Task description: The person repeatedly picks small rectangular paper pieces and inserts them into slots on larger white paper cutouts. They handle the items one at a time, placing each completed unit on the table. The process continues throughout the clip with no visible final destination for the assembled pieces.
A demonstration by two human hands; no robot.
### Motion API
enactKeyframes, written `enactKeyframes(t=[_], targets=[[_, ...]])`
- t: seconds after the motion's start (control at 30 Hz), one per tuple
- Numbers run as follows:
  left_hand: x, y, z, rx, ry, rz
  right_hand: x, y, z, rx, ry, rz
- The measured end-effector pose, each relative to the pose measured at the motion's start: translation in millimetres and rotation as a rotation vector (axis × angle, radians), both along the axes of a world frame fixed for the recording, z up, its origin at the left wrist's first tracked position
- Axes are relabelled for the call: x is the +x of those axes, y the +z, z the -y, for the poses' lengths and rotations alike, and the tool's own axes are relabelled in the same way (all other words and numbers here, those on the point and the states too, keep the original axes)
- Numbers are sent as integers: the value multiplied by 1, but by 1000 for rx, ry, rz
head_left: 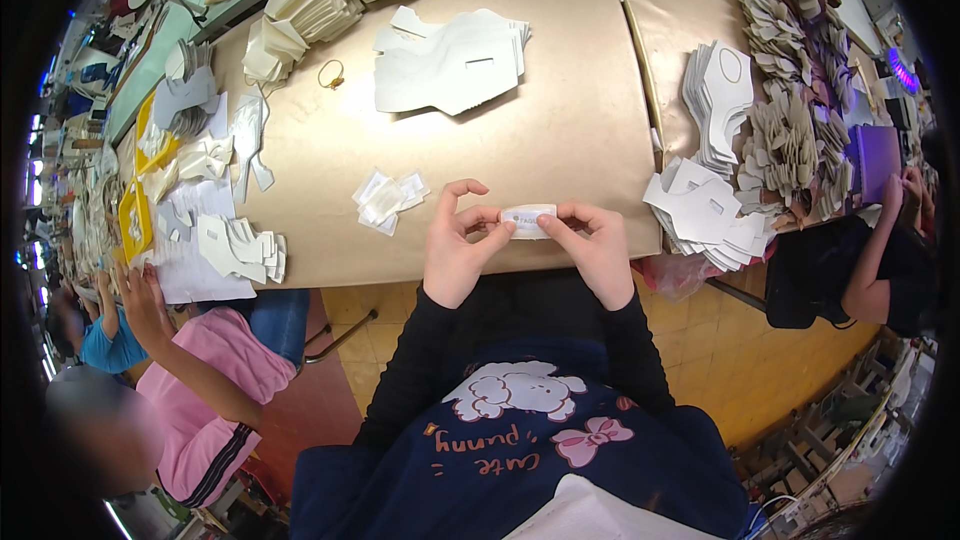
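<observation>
A small white rectangular label (528, 223) with dark print is stretched between my two hands, just above the near edge of the table. My left hand (460, 248) pinches its left end between thumb and finger, with another finger raised and bent. At the other end, the thumb and fingers of my right hand (598, 248) press on the label. To the left of my left hand lies a loose pile of similar small white labels (388, 200). Farther back on the table rests a stack of white cut shoe-upper-like pieces (450, 65), some with a small slot.
A tan-covered table (560, 120) has a seam at right. White cut pieces (715, 105) are stacked beyond it, beside beige bundles (785, 140). Cream bundles (310, 15) lie at the far left, yellow trays (135, 220) at left. A person in pink (210, 380) works at left, another at right.
</observation>
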State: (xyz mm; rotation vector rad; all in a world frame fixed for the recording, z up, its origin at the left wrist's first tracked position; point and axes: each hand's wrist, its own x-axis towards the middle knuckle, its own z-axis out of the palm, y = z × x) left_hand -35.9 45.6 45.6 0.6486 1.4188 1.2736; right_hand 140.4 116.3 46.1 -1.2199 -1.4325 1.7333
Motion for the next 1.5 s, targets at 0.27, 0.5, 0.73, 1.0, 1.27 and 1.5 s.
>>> enactKeyframes(t=[0.27,0.5,0.73,1.0,1.27,1.5], targets=[[-6,3,-2,-52,-56,11,2,-5,-5,-76,47,-1],[-9,-9,-3,-119,-76,-128,0,-22,-6,-90,30,56],[6,-17,11,100,-28,-1171,-6,-27,-4,365,103,598],[30,-36,29,97,-354,-1322,7,-31,1,919,161,592],[22,-35,30,49,-378,-1272,8,-42,10,970,304,852],[16,-39,25,104,-307,-1168,7,-56,8,900,103,685]])
